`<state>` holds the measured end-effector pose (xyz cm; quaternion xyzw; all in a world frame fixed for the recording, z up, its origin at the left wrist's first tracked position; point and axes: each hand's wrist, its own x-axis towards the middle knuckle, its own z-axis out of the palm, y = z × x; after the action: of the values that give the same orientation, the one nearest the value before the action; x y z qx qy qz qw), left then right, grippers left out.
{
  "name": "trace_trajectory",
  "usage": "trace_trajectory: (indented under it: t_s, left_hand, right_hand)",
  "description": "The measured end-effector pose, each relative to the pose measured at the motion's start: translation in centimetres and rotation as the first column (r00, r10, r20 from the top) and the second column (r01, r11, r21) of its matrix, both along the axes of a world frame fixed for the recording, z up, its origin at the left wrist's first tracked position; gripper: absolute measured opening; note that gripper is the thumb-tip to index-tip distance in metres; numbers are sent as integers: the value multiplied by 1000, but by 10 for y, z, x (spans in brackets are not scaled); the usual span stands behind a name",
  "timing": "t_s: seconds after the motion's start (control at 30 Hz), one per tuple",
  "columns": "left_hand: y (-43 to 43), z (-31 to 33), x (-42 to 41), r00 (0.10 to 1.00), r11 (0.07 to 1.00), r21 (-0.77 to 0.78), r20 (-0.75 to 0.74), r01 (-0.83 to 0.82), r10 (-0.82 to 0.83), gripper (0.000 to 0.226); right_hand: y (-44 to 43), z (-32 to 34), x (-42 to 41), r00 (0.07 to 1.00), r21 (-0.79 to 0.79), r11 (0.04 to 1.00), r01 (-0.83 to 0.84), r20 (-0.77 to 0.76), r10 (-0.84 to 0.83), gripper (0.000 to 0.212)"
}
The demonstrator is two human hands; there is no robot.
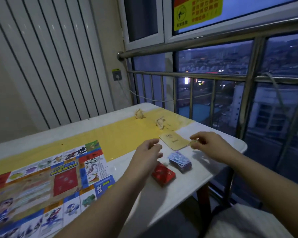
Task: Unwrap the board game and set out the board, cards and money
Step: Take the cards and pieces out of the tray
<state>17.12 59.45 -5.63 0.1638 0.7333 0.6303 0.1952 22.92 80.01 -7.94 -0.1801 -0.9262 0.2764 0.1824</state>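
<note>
1. As the head view looks down the table, the board lies open and flat on the person's left, well apart from both hands.
2. The 3 stacks sit on the right part of the table: a tan card deck farthest out, a blue money stack nearer, and a red card deck nearest.
3. The tan card deck lies between the hands, its long axis running from far-left to near-right. Its near-right corner is just beside the right fingertips, so I judge the right hand the nearer.
4. The left hand hovers above the red card deck, fingers loosely curled, with nothing visible in them.
5. The right hand pinches a small pale object at its fingertips; what it is I cannot tell.
6. Farther out on the yellow strip lie 2 crumpled scraps, probably wrapping.
</note>
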Motion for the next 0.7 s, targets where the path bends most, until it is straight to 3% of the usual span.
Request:
trace_trajectory:
  t_s: [0.13,0.43,0.7]
  left_hand:
    - [-1,-14,-3,977,996,-85,-213,15,-32,19]
    - [4,-20,-8,956,996,-88,-288,36,-60,24]
    - [2,-24,-17,954,996,-86,-299,13,-38,25]
  right_hand:
    - [16,-22,-4,973,20,1000,-17,230,12,29]
    - [7,-35,-8,954,281,953,-113,300,25,35]
    - [21,-35,-14,957,240,965,-105,290,32,33]
